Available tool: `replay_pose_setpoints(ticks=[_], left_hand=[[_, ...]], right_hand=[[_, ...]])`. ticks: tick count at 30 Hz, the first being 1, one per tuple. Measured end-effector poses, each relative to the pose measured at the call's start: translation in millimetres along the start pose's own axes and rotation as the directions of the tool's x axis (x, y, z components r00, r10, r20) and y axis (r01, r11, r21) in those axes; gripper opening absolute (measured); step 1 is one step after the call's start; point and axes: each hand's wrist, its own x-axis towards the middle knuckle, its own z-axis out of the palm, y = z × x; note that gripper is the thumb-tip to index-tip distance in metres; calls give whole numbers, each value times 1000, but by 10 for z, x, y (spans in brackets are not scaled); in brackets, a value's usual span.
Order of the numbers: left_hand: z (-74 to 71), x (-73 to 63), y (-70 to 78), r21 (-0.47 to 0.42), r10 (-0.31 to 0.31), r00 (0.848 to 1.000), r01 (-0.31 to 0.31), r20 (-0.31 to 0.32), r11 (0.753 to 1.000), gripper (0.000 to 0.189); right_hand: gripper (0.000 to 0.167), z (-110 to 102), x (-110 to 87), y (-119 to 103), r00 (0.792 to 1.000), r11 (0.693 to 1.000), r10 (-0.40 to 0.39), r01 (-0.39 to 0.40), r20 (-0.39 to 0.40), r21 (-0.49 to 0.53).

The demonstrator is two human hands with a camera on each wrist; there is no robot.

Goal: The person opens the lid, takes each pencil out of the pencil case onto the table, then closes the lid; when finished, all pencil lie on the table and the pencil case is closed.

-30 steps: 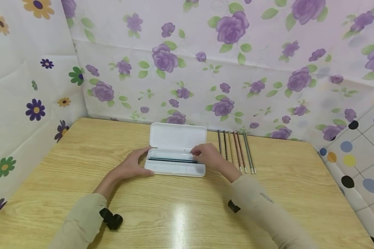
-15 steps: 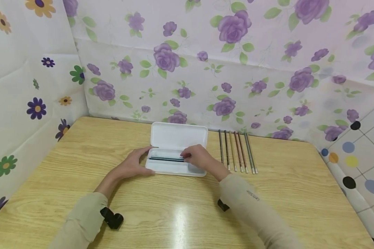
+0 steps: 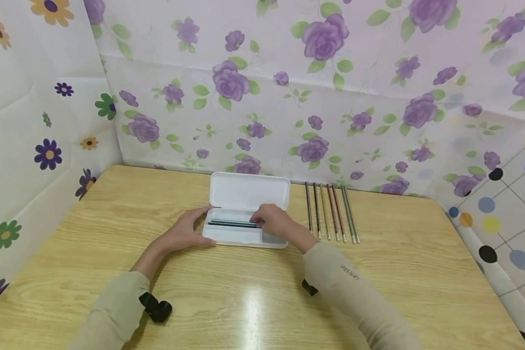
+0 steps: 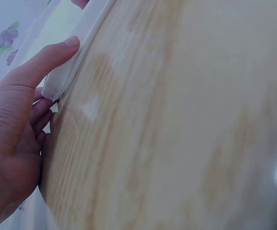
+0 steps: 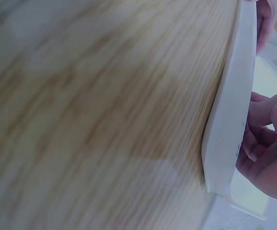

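Observation:
A white pencil case [image 3: 232, 236] lies on the table with its lid [image 3: 249, 190] folded back. Two dark pencils [image 3: 232, 223] lie lengthwise in its long compartment. My left hand [image 3: 184, 231] grips the case's left end, with the thumb at the front edge and the fingers at the back corner. In the left wrist view that thumb [image 4: 62, 51] lies over the rim. Over the case's right half, my right hand [image 3: 274, 221] pinches at the pencils, its curled fingertips covering their right ends. In the right wrist view the case wall hides those fingertips.
Several pencils [image 3: 332, 214] with white eraser ends lie side by side to the right of the case, near the table's [image 3: 227, 291] back edge. A flowered cloth [image 3: 280, 112] hangs behind the table. Another patterned cloth [image 3: 65, 146] hangs at the left.
My right hand has slid left along the pencils, from the case's right end toward its middle, then stayed about there. The left hand has kept its place at the left end.

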Motion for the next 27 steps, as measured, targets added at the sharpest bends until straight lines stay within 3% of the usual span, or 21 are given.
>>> replay_pose_setpoints(ticks=[5,11,18,27], left_hand=[[8,-4,4,-17,10,1000,-10,8,1000,95],[0,-8,8,-16,4,1000,-4,4,1000,96],[-2,-11,7,5,-11,1000,11,-1,1000,99],[-1,-12,8,-4,8,1000,-8,5,1000,98]], right_hand=[[22,3,-48,-20,1000,999,-6,7,12,-38],[19,-65,-64,-44,996,999,-27,24,-87,-29],[18,-260,-89,-23,982,997,40,-27,-183,70],[17,-494,-241,218,955,980,158,-119,-251,162]])
